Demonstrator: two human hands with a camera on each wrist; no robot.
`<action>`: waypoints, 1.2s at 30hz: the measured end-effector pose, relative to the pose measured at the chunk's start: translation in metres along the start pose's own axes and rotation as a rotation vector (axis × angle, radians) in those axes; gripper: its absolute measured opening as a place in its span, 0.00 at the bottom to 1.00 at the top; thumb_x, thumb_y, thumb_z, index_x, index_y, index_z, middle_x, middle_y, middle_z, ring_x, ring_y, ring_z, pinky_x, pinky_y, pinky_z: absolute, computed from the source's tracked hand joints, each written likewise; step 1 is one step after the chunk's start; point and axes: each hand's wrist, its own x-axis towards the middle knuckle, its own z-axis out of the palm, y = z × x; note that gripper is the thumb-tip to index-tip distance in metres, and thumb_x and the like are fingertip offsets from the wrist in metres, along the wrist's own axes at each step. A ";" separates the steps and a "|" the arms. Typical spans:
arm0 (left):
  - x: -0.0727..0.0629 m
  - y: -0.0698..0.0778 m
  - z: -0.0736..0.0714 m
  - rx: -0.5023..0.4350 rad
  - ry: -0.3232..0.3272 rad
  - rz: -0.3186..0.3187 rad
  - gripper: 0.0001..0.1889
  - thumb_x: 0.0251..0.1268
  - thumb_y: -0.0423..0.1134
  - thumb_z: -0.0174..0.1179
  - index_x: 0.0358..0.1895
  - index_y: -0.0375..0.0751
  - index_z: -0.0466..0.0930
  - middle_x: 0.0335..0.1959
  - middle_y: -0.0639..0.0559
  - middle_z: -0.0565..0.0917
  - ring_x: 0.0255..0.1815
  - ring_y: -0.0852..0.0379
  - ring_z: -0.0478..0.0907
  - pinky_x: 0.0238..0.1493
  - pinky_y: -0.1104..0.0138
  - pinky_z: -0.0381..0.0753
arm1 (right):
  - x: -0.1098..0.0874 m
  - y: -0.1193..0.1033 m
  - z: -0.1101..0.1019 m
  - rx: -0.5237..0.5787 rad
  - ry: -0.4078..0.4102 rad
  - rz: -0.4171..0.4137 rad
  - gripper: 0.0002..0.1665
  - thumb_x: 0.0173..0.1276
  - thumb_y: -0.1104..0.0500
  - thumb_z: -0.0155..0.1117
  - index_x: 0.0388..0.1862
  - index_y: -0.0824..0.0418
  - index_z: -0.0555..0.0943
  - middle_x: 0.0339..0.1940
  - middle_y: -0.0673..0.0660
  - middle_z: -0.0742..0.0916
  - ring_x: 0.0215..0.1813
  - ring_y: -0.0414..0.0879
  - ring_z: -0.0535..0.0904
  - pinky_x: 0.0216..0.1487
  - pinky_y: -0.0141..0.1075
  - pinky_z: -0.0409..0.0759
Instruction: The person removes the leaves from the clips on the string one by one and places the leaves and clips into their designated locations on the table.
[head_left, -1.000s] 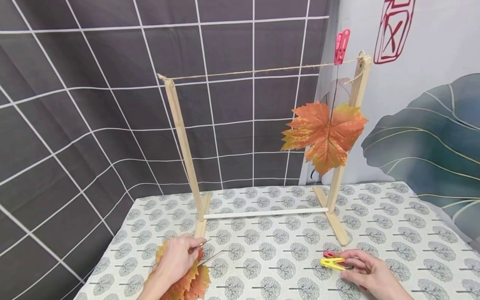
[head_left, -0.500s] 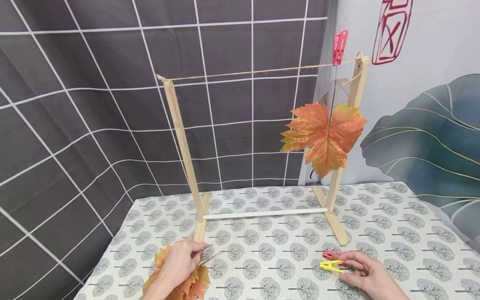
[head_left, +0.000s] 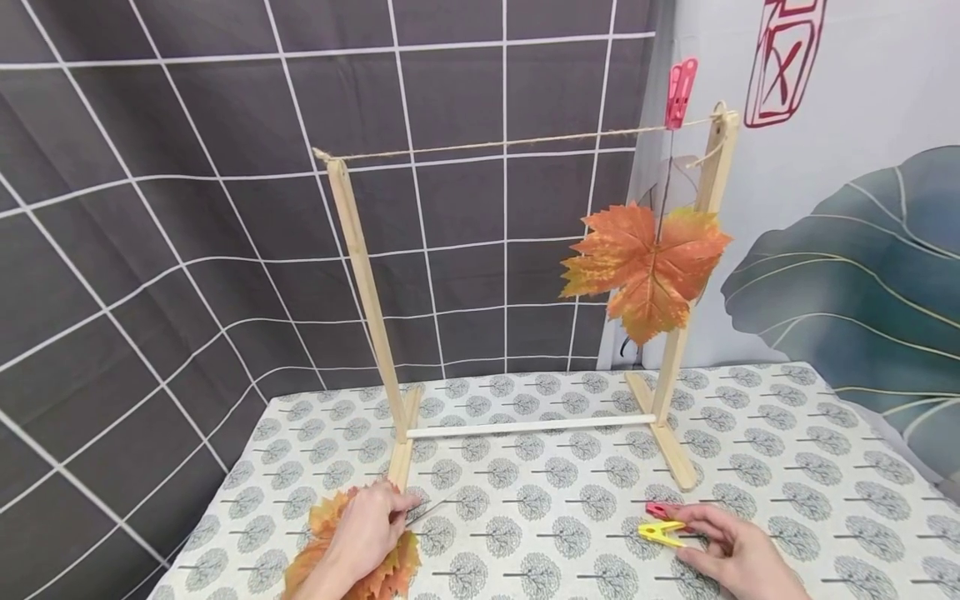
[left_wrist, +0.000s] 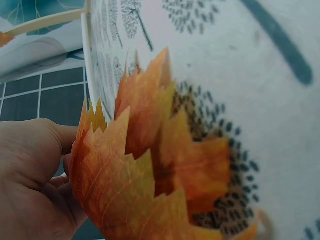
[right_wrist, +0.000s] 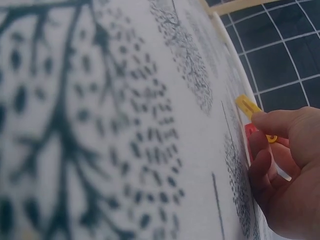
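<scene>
Several orange-yellow artificial maple leaves [head_left: 397,569] lie at the table's lower left, under my left hand [head_left: 367,525]. Its curled thumb and fingers pinch a leaf at the stem end; the exact grip is partly hidden. In the left wrist view, jagged leaf edges [left_wrist: 125,185] rise beside the hand. On the right, my right hand [head_left: 738,550] pinches a yellow clothespin [head_left: 660,533] between thumb and fingers. A red clothespin [head_left: 657,510] shows just behind it, partly covered by the fingers. Another maple leaf [head_left: 648,271] hangs by its stem from a pink clothespin [head_left: 680,93] on the line.
A wooden stand with a left post [head_left: 365,283] and a right post [head_left: 717,167] carries a twine line [head_left: 510,143]. A white rod [head_left: 532,426] joins its feet low down. Tree-printed cloth [head_left: 555,533] covers the table; a dark grid curtain [head_left: 465,208] hangs behind.
My left hand has shifted slightly right along the leaf stems, and less stem sticks out past its fingertips. The right hand holds almost still. The hanging leaf has swayed a little.
</scene>
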 end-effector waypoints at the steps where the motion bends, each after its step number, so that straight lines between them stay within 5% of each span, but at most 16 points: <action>1: 0.000 -0.001 0.001 0.016 0.002 0.009 0.16 0.49 0.20 0.67 0.39 0.41 0.91 0.25 0.56 0.77 0.23 0.66 0.66 0.19 0.71 0.70 | 0.000 0.000 0.001 -0.031 0.022 -0.028 0.27 0.51 0.64 0.79 0.50 0.66 0.80 0.44 0.63 0.89 0.17 0.38 0.70 0.15 0.34 0.71; 4: -0.001 -0.002 0.002 0.035 0.003 0.025 0.16 0.47 0.20 0.66 0.38 0.42 0.92 0.25 0.57 0.78 0.25 0.64 0.67 0.22 0.70 0.71 | -0.001 -0.001 0.005 -0.087 0.064 -0.058 0.25 0.49 0.64 0.80 0.48 0.64 0.82 0.42 0.62 0.89 0.18 0.37 0.70 0.16 0.33 0.71; 12: -0.010 -0.007 0.008 0.038 -0.061 -0.007 0.16 0.46 0.20 0.66 0.36 0.43 0.92 0.27 0.57 0.81 0.24 0.67 0.69 0.21 0.70 0.70 | -0.003 0.001 0.006 -0.078 0.022 -0.042 0.25 0.51 0.66 0.79 0.48 0.66 0.81 0.42 0.62 0.89 0.19 0.36 0.71 0.18 0.32 0.73; 19: -0.007 -0.010 0.009 0.067 -0.040 0.014 0.15 0.46 0.21 0.67 0.34 0.45 0.92 0.27 0.57 0.81 0.24 0.65 0.72 0.21 0.69 0.72 | -0.002 0.001 0.009 -0.134 0.105 -0.108 0.26 0.47 0.65 0.81 0.47 0.61 0.82 0.41 0.61 0.89 0.17 0.36 0.70 0.17 0.32 0.70; 28: -0.007 -0.008 0.007 0.120 -0.005 0.026 0.14 0.45 0.24 0.71 0.33 0.50 0.91 0.24 0.63 0.77 0.22 0.66 0.69 0.20 0.68 0.70 | -0.001 -0.003 0.008 -0.139 0.100 -0.091 0.26 0.49 0.64 0.81 0.48 0.64 0.82 0.43 0.64 0.89 0.18 0.36 0.71 0.19 0.32 0.73; 36: -0.008 -0.004 0.007 0.108 0.026 -0.013 0.13 0.48 0.25 0.70 0.39 0.41 0.91 0.23 0.65 0.73 0.22 0.68 0.66 0.21 0.71 0.69 | -0.002 -0.001 0.007 -0.064 0.082 -0.164 0.26 0.52 0.64 0.79 0.50 0.67 0.82 0.44 0.62 0.88 0.17 0.37 0.72 0.16 0.34 0.71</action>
